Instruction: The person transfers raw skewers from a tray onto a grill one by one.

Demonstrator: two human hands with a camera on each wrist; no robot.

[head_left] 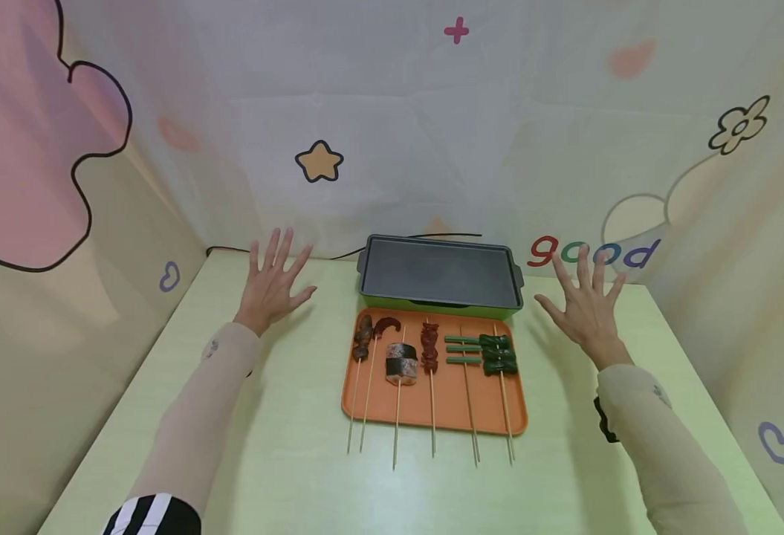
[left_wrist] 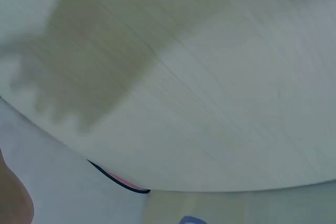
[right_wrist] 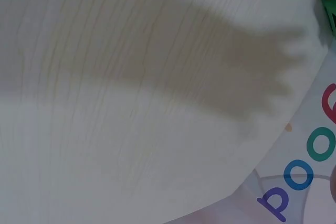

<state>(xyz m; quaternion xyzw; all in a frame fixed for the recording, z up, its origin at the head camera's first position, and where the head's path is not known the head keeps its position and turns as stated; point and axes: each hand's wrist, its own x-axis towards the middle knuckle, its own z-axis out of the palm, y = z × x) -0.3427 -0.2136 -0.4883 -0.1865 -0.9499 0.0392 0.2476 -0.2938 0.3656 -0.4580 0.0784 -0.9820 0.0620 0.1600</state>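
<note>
Both hands hover over the table with fingers spread and nothing held. My left hand is left of the grill; my right hand is to its right. Between them stands a green grill with a dark flat plate. In front of it an orange tray bears several skewers: a dark brown one, a curled red one, a black-and-white wrapped one, a red meat one and green ones. The stick ends stick out over the tray's near edge.
The pale table shows hand shadows in both wrist views. A printed cloth hangs behind and at both sides, with a star, a flower and the word "good". A black cable lies along the table's back edge.
</note>
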